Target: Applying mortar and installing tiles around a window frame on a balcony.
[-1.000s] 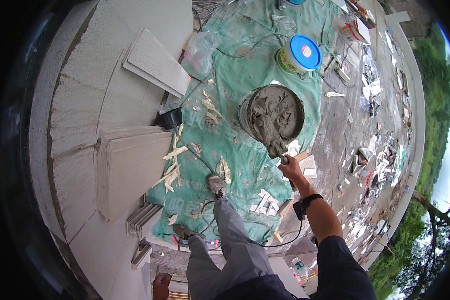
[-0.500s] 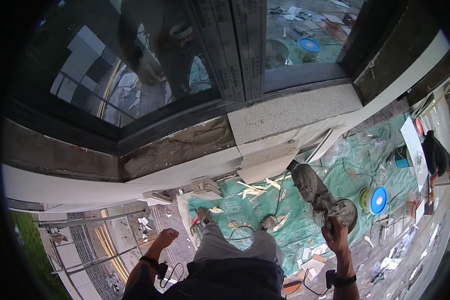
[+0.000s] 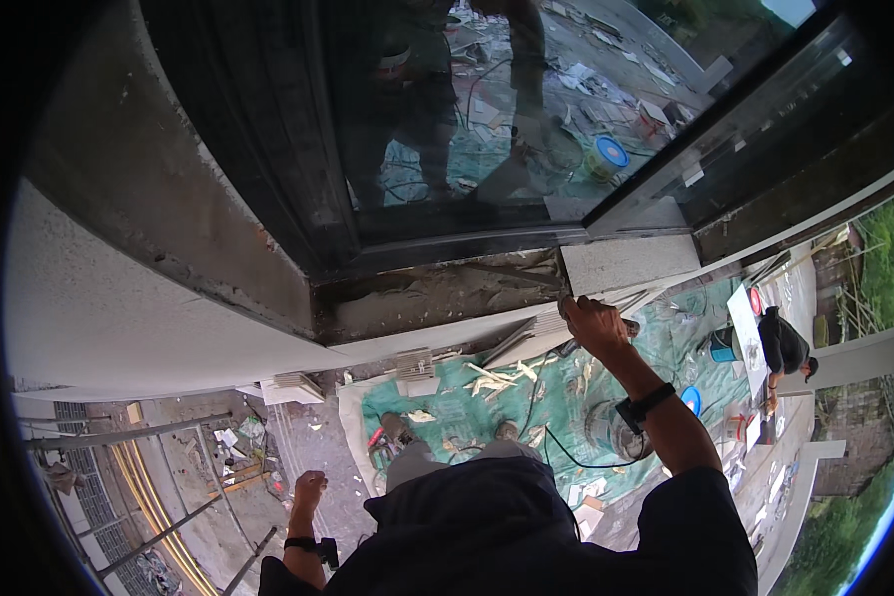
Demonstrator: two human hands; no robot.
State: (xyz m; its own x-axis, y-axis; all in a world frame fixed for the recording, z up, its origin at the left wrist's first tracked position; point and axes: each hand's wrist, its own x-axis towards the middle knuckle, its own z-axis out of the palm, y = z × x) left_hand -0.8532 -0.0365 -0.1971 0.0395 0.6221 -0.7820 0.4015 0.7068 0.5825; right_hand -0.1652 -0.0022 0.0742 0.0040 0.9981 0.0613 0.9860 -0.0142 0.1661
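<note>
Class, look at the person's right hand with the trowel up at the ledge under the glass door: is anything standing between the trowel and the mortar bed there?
Nothing visible does. The right hand already holds the trowel at the ledge, beside the mortar bed and just below the stone slab. The left hand hangs low, well away.

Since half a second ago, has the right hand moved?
Yes. The right hand has risen from the mortar bucket to the sill.

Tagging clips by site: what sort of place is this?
Likely an outdoor building site, tiling or finishing work by a glass door. The right hand works mortar at the sill ledge, a green tarp is littered with offcuts, and a mortar bucket stands by.
</note>
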